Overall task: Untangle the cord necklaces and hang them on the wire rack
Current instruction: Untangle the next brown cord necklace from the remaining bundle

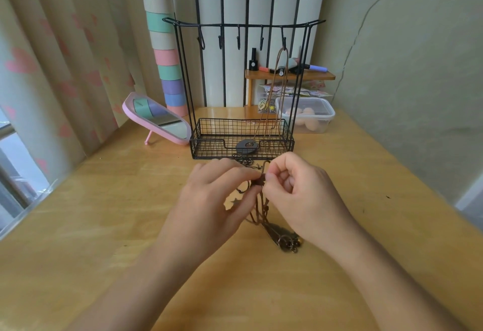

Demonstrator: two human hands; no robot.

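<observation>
1. Left hand (214,194): raised just above the table (104,200), fingers curled inward, thumb and fingertips pinching the tangled cord necklaces (257,183) from the left side.
2. Right hand (300,194): fingers bent toward the palm, thumb and forefinger nipping the same dark knot from the right. The two hands' fingertips almost meet.
3. Tangle: brown cords held between both hands, in front of the wire rack (243,25). Loose strands trail down to a bronze pendant cluster (283,236) lying on the table under the right wrist.
4. More dark cord runs from the knot toward the rack's basket.
5. Rack: upright, mid-table. One tan cord necklace (283,49) hangs from the rightmost hook, with a dark round pendant (247,146) at the basket's front.
6. Nearby: pink mirror (156,119) to the left of the rack, clear lidded box (305,113) behind on the right.
</observation>
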